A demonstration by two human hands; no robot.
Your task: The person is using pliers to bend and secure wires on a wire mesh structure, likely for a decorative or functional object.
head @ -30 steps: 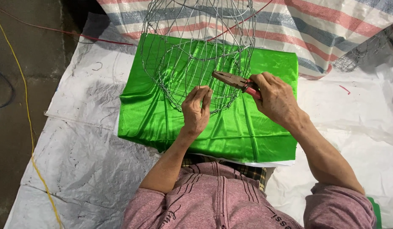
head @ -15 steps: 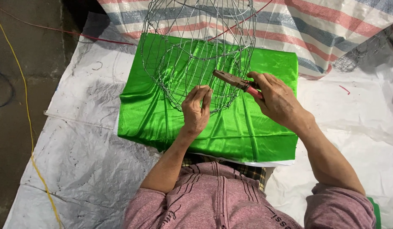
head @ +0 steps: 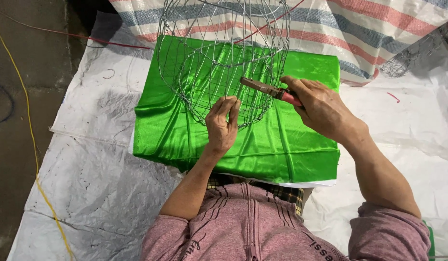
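Green satin cloth (head: 262, 150) fills mid-frame, with the wire cage (head: 219, 53) standing on it at top centre. Our left hand (head: 223, 126) pinches a lower cage wire with its fingertips; our right hand (head: 323, 108) curls tight around red-handled pliers (head: 267, 90) whose nose reaches into the mesh.

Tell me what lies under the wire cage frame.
Under the round silver wire cage frame lies a shiny green satin cloth, seen through the mesh. It rests on a white plastic sheet. Whatever is beneath the cloth's middle is covered.
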